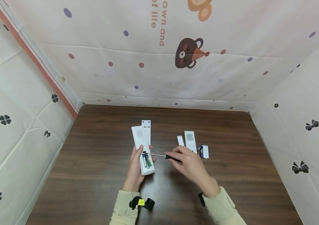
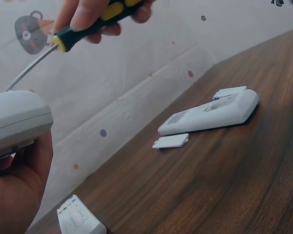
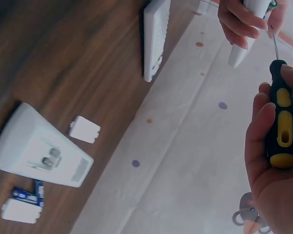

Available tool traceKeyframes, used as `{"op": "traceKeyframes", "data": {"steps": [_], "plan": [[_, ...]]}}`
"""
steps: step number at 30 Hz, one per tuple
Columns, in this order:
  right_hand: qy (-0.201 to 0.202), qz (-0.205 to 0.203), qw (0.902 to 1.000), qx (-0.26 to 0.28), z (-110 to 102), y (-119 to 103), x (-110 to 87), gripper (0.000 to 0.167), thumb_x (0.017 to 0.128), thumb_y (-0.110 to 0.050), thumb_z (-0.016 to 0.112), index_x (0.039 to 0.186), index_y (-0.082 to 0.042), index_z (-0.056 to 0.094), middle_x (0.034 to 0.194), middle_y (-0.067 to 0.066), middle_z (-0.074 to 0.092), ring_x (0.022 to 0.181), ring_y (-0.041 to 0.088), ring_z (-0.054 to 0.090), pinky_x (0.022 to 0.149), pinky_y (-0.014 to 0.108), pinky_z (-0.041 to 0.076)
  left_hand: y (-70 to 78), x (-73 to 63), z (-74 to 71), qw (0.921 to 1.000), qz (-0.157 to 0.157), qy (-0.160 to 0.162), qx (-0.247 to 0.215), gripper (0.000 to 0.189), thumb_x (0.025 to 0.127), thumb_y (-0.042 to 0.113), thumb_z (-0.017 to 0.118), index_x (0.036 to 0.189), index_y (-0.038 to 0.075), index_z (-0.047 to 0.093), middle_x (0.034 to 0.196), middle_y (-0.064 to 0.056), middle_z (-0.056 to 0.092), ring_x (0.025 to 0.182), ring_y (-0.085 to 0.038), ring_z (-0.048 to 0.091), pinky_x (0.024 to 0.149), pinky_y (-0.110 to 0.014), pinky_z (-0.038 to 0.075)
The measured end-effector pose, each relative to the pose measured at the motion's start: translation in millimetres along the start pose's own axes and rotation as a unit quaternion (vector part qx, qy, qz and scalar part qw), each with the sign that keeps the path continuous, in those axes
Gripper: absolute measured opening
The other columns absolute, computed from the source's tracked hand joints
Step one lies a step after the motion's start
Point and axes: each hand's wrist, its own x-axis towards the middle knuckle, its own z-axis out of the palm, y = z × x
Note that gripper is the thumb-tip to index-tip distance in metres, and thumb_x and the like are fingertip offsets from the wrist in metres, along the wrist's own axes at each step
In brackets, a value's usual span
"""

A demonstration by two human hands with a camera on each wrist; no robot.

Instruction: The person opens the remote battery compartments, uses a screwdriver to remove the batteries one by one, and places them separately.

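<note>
My left hand (image 1: 134, 167) grips a white remote control (image 1: 139, 137), back side up, its battery bay uncovered. Two batteries (image 1: 146, 161), one blue and one green, lie in that bay. In my right hand (image 1: 188, 164) is a screwdriver (image 3: 283, 117) with a black and yellow handle, fingers wrapped round it. Its thin metal shaft (image 1: 157, 154) reaches left, with the tip right at the upper end of the battery bay. The left wrist view shows the shaft going behind the remote's near end, so the tip is hidden there.
Beyond the held remote lies another white remote (image 1: 146, 125), buttons up. To the right, a third remote (image 1: 190, 140) rests back side up, between a small white cover (image 1: 180, 140) and a second cover (image 1: 205, 152) with blue batteries (image 3: 27, 195) beside it. Printed cloth walls surround the wooden table.
</note>
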Motion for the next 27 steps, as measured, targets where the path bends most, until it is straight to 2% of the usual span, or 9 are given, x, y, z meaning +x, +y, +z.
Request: {"op": "traceKeyframes", "data": {"steps": [6,9,13,21,27], "plan": [[-0.031,-0.007,0.9994,-0.018,-3.1,-0.3,6.9,0.027,0.078,-0.024,0.068,0.105,-0.025,0.068,0.090,-0.009,0.055,0.072,0.003,0.046,0.053,0.018,0.040,-0.1,-2.5,-0.3,0.9998,-0.004,-0.014,0.016,0.043,0.096,0.030,0.038,0.135,0.018,0.026,0.122,-0.031,0.037,0.083,-0.023,0.054,0.068,-0.035,0.051],[-0.048,-0.008,0.9985,-0.025,-7.1,-0.8,11.2,0.028,0.078,-0.022,0.068,0.105,-0.025,0.068,0.090,-0.009,0.055,0.071,0.004,0.045,0.053,0.018,0.039,0.6,-2.7,-1.1,0.9996,0.000,-0.023,0.018,0.042,0.097,0.025,0.037,0.136,0.017,0.024,0.123,-0.034,0.033,0.082,-0.022,0.054,0.067,-0.034,0.051],[-0.067,-0.028,0.9965,-0.043,-15.8,-3.3,21.1,0.027,0.077,-0.020,0.068,0.104,-0.025,0.068,0.089,-0.007,0.055,0.071,0.005,0.046,0.052,0.018,0.040,0.6,-2.7,-2.2,0.9995,0.002,-0.023,0.022,0.040,0.096,0.018,0.038,0.134,0.016,0.025,0.121,-0.033,0.036,0.081,-0.024,0.054,0.066,-0.033,0.051],[-0.118,-0.081,0.9864,-0.080,-33.0,-17.1,49.6,0.021,0.076,-0.015,0.067,0.095,-0.021,0.072,0.081,-0.007,0.057,0.072,0.009,0.048,0.053,0.021,0.044,-2.5,-2.4,-3.8,0.9983,-0.008,-0.021,0.055,0.043,0.092,0.004,0.039,0.132,0.016,0.027,0.121,-0.033,0.036,0.082,-0.027,0.054,0.068,-0.039,0.050],[-0.160,-0.092,0.9798,-0.078,-36.3,-15.6,60.6,0.021,0.076,-0.016,0.066,0.095,-0.022,0.072,0.080,-0.009,0.060,0.071,0.008,0.048,0.052,0.019,0.043,-2.8,-2.6,-2.9,0.9988,-0.013,-0.014,0.046,0.045,0.091,0.002,0.039,0.131,0.017,0.028,0.118,-0.031,0.038,0.081,-0.026,0.053,0.066,-0.037,0.050]]}}
